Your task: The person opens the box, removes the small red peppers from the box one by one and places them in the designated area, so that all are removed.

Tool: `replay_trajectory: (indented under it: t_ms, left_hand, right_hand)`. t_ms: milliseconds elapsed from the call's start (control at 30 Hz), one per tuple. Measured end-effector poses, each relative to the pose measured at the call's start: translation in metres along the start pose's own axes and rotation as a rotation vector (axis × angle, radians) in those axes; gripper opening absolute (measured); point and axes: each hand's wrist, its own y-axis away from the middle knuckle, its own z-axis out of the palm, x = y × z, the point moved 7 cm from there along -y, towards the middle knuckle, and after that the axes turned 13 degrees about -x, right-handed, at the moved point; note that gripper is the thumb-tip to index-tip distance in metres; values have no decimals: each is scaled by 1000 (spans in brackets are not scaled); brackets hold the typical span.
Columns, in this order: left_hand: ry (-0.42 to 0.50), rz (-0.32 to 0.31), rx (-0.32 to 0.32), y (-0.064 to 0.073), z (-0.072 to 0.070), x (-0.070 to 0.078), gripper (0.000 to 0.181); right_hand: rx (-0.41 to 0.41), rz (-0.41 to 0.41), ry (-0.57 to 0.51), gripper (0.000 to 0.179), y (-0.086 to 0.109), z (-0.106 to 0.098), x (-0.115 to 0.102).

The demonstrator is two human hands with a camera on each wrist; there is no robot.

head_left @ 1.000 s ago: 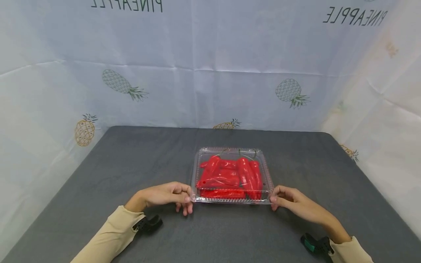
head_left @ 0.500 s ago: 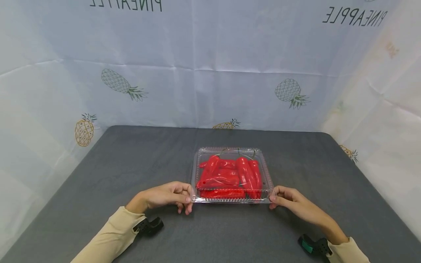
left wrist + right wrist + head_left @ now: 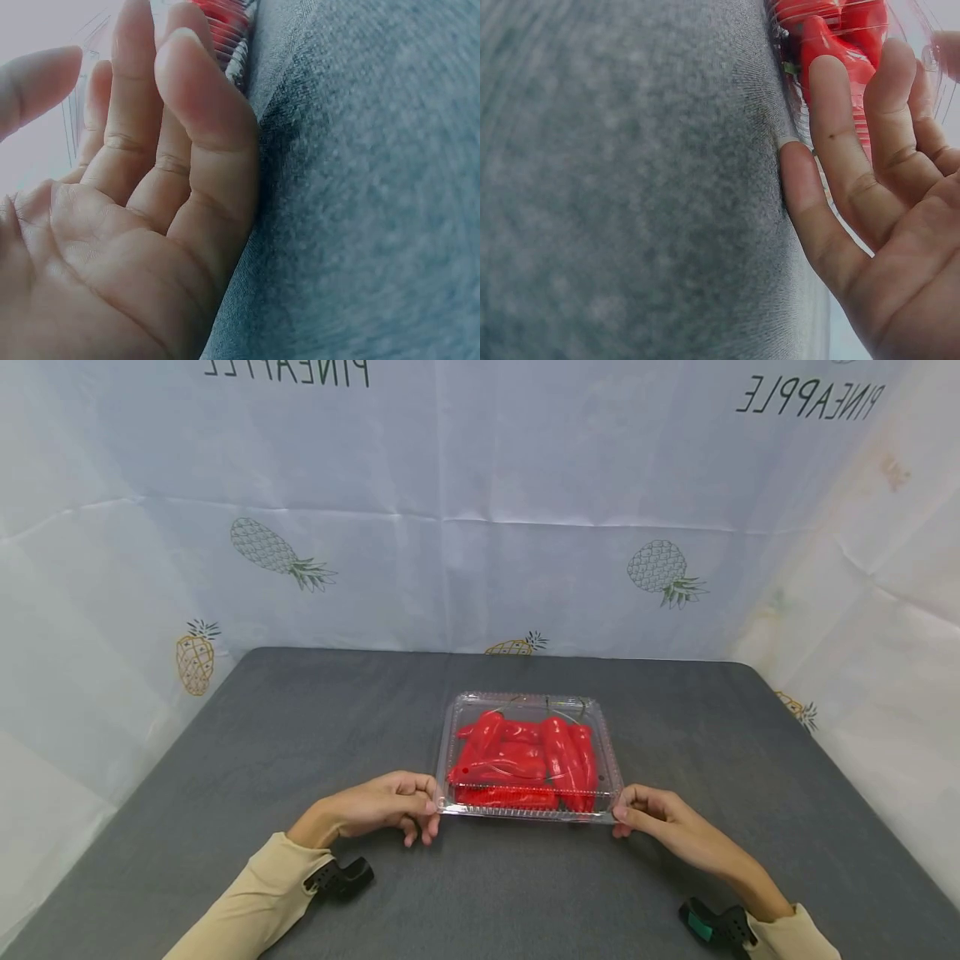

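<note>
A clear plastic clamshell container (image 3: 609,760) with a ribbed rim sits on the dark grey table, its lid down. Several glossy red peppers (image 3: 510,764) with thin green stems lie inside it. My left hand (image 3: 397,806) pinches the near left corner of the rim between thumb and fingers, the lower fingers hanging loosely beneath. At the near right corner, my right hand (image 3: 660,818) pinches the rim in the same way. In the right wrist view, peppers (image 3: 847,45) show through the plastic just beyond the fingertips. The left wrist view shows only a small red part of the contents.
The grey cloth-covered table (image 3: 352,710) surrounds the container. A white curtain (image 3: 480,585) printed with pineapples hangs behind and along both sides. Black bands (image 3: 341,877) are strapped at both wrists over beige sleeves.
The container's left side has risen slightly, with my left thumb and fingers moving up a little with it. The right hand has barely moved.
</note>
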Motion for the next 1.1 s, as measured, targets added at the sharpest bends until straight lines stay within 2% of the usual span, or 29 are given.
replay_trajectory:
  t_ms: [133,300,567,733,933,1100]
  left_hand:
    - [16,-13,-2,-1,0,-1,4]
    - [11,9,-19,-2,3,1,8]
    - [-9,-15,23,-3,3,0,10]
    - [-16,-25,19,-4,6,0,10]
    - [8,-48,13,-5,10,-1,8]
    - [34,-39,2,-5,12,-1,8]
  right_hand:
    - [1,-3,2,26,1,0,1]
    - [-4,4,-21,26,2,0,1]
    - [-13,9,-37,25,3,1,1]
    - [-17,30,-23,27,1,1,3]
    - [-16,32,-11,28,1,1,4]
    - [-24,20,-14,27,2,1,4]
